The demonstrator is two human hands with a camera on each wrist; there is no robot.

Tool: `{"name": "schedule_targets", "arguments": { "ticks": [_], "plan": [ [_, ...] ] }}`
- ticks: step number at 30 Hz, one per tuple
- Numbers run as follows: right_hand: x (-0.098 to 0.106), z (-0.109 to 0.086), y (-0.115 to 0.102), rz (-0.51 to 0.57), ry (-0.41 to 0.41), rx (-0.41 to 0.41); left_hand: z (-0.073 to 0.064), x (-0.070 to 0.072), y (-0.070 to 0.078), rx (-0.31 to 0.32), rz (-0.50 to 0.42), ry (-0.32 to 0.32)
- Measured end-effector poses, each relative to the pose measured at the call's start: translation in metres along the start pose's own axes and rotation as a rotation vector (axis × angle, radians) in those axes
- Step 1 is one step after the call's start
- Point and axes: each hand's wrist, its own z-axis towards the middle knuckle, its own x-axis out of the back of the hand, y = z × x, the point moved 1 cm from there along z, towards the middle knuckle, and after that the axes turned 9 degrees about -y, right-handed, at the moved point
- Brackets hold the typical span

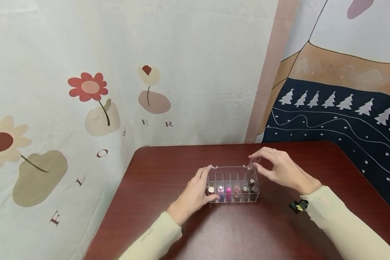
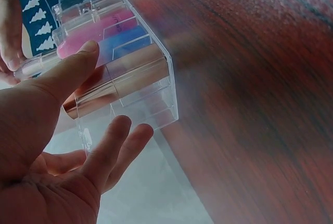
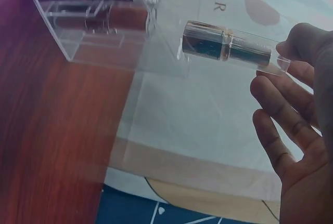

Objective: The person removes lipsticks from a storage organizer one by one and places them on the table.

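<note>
A transparent divided organizer (image 1: pixel 233 202) sits on the table, with lipstick tubes along its front row. My left hand (image 1: pixel 195 189) grips its left end, thumb at the front and fingers round the side. Close by that thumb are a copper-coloured tube (image 2: pixel 125 81), a blue one and a pink one (image 1: pixel 228 194). Above the organizer's back right corner, my right hand (image 1: pixel 282 168) pinches a lipstick (image 3: pixel 234 46) by its see-through end between thumb and fingertip. That lipstick has a dark, shiny body and tilts slightly in the right wrist view. A dark tube (image 1: pixel 251 182) stands in the compartments below.
The reddish-brown wooden table (image 1: pixel 156 169) extends on both sides of the organizer. Behind it hangs a pale cloth (image 1: pixel 195 72) printed with flowers and letters; a dark blue cloth (image 1: pixel 312 119) with white trees covers the right. A black wrist device (image 1: pixel 299 206) is at my right cuff.
</note>
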Motion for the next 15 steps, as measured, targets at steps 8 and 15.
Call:
{"name": "schedule_targets", "arguments": {
  "ticks": [8,15],
  "plan": [
    [0.008,-0.006,0.012,-0.009,0.09,-0.002,0.0,0.001,0.001,0.013,0.001,-0.006],
    [0.009,-0.012,0.022,-0.032,0.115,-0.056,0.001,0.0,0.001,0.011,0.021,-0.005]
  ]
}}
